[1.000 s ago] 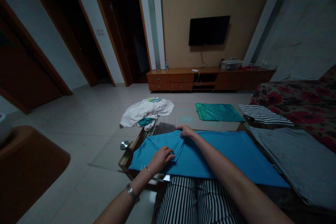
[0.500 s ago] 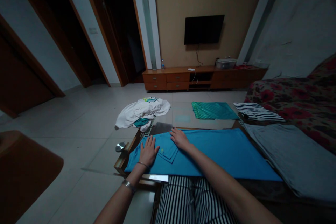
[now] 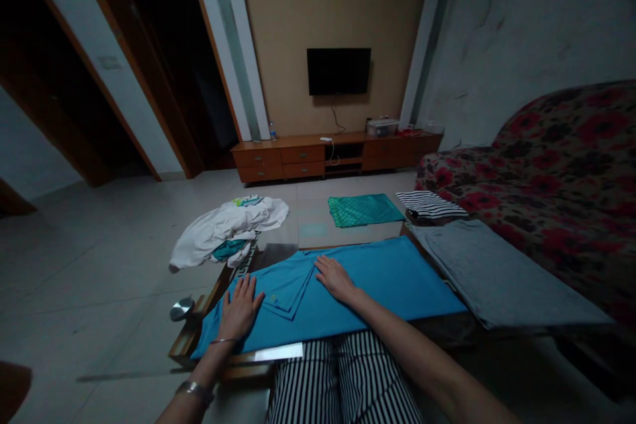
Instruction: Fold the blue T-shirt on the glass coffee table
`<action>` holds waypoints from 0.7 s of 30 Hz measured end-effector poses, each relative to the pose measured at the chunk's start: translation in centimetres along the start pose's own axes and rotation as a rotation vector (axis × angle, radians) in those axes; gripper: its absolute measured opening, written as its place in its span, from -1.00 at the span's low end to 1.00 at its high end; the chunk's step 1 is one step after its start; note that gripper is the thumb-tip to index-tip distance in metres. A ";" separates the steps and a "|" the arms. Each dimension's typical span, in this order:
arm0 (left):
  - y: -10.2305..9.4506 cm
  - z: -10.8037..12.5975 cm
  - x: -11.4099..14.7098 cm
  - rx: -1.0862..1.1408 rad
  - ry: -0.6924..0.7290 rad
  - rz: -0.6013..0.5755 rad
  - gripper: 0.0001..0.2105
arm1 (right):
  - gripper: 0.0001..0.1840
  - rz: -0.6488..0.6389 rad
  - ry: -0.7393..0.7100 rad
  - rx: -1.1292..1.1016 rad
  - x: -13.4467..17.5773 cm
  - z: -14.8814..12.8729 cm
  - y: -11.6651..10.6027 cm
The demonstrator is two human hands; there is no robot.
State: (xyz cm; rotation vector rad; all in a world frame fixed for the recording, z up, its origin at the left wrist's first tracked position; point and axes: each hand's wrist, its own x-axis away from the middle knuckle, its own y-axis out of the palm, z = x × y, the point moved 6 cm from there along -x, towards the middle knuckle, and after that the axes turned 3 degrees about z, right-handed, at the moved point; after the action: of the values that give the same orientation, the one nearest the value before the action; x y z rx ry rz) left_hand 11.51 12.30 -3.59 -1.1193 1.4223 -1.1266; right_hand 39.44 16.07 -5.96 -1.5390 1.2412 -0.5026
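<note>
Both hands pressed flat on a blue shirt spread over a low table.

The left hand [image 3: 239, 308] lies palm down, fingers spread and gripping nothing, on the blue shirt [image 3: 377, 278] near its left end; the right hand [image 3: 335, 277] lies flat the same way just beyond. A folded flap of the shirt sits between their fingers, the rest stretching off right of them across the table [image 3: 191, 338].

No text, label, brand or number can be read anywhere.
</note>
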 end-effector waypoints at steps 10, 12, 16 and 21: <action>1.1 -0.7 -0.9 -0.022 0.005 -0.003 -0.38 | -0.51 0.097 0.392 0.162 3.9 16.1 -7.7; 1.3 -0.8 -1.1 -0.014 0.003 -0.018 -0.37 | -0.51 0.124 0.476 0.190 4.9 19.0 -9.1; 1.5 -1.0 -1.2 -0.005 -0.010 -0.036 -0.37 | -0.52 0.173 0.598 0.228 6.4 23.3 -11.6; 1.4 -2.4 -2.0 0.066 -0.060 -0.015 -0.46 | -0.47 0.257 0.678 0.260 7.6 25.8 -13.6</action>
State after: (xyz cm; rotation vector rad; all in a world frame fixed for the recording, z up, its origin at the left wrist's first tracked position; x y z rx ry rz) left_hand 9.23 14.72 -4.39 -1.1103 1.3234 -1.1335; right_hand 69.30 19.94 -5.26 -0.9895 1.7720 -1.0204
